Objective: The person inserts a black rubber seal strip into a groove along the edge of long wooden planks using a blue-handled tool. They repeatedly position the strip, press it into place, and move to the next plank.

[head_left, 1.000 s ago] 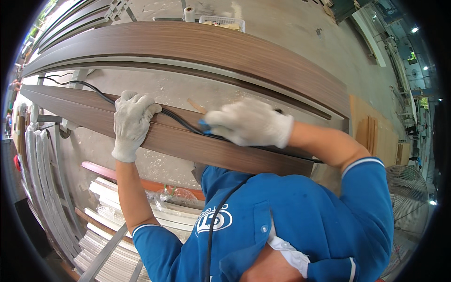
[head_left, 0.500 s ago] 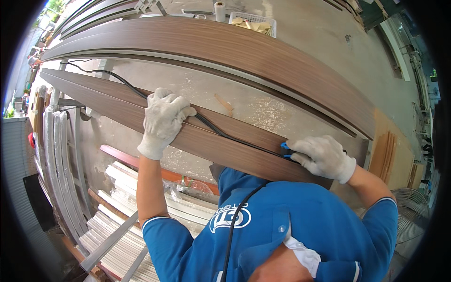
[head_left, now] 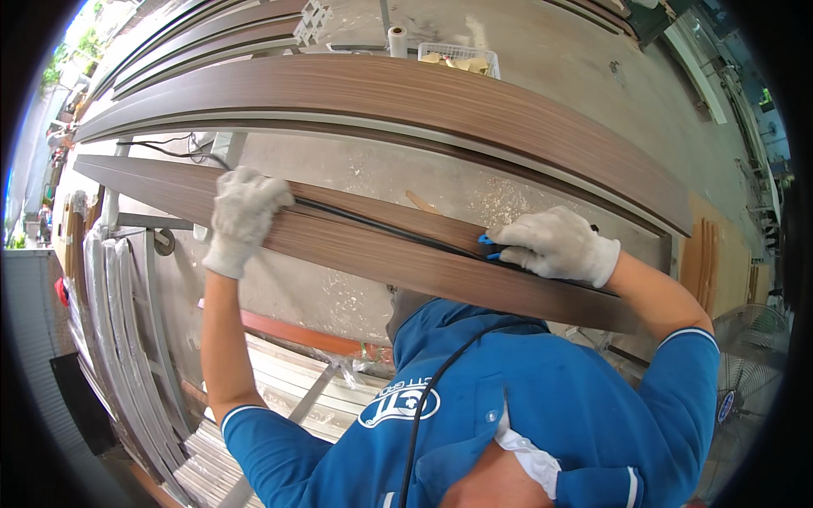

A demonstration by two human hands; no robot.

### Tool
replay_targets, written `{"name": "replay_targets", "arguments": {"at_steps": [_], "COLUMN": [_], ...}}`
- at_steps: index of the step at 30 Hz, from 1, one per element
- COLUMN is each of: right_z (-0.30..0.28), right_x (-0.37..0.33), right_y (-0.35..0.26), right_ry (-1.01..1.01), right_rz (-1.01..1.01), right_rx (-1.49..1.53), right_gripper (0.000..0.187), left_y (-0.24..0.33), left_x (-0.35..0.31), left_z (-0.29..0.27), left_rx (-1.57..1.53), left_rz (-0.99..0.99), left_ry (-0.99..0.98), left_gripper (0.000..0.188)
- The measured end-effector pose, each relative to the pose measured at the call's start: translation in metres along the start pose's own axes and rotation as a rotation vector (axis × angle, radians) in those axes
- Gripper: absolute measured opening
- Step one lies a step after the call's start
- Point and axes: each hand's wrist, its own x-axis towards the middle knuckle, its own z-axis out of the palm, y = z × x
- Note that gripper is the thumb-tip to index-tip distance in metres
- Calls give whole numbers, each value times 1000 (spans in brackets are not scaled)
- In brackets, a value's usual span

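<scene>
A long brown wood-grain profile (head_left: 406, 267) lies across in front of me, with a lengthwise groove. Along it runs a black flexible strip (head_left: 373, 222), which looks like a rubber seal. Toward the far left end, my left hand (head_left: 244, 216) in a grey-white work glove is closed around the strip, above the profile. My right hand (head_left: 555, 244), gloved alike, is closed over a small hand tool with blue parts (head_left: 488, 240), pressed against the profile where the strip runs under it. Most of that tool is hidden by the fingers.
A second, wider brown profile (head_left: 406, 89) lies beyond. Farther back are a white basket (head_left: 495, 63) and a roll of film (head_left: 397, 42). Wrapped lengths (head_left: 127, 313) stand at left, white profiles (head_left: 296, 364) below. A fan (head_left: 749, 364) stands at right.
My left hand has moved left along the profile, and the strip between my hands now runs straighter. My right hand with the tool appears slightly farther left. The whole view has shifted a little.
</scene>
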Motion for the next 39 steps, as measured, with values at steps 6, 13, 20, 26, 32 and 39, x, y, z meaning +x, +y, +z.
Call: {"name": "replay_targets", "arguments": {"at_steps": [6, 13, 20, 26, 32, 39], "right_z": [-2, 10, 26, 41, 60, 36], "right_x": [3, 57, 169, 306, 387, 276], "right_y": [-19, -33, -53, -84, -105, -99], "right_ry": [10, -28, 7, -57, 6, -28], "right_rz": [145, 148, -24, -167, -235, 2], "right_rx": [38, 17, 13, 30, 10, 4], "right_gripper": [28, 27, 30, 22, 23, 25], "left_y": [-128, -150, -147, -150, -154, -162], "left_x": [-41, -65, -61, -63, -61, -65], "left_z": [3, 40, 37, 41, 38, 43], "left_rx": [110, -125, -178, -168, -159, -197], "left_rz": [-260, -368, -407, -394, -374, -331], "left_ry": [75, 386, 413, 430, 455, 452], "left_gripper": [10, 12, 7, 7, 7, 6]}}
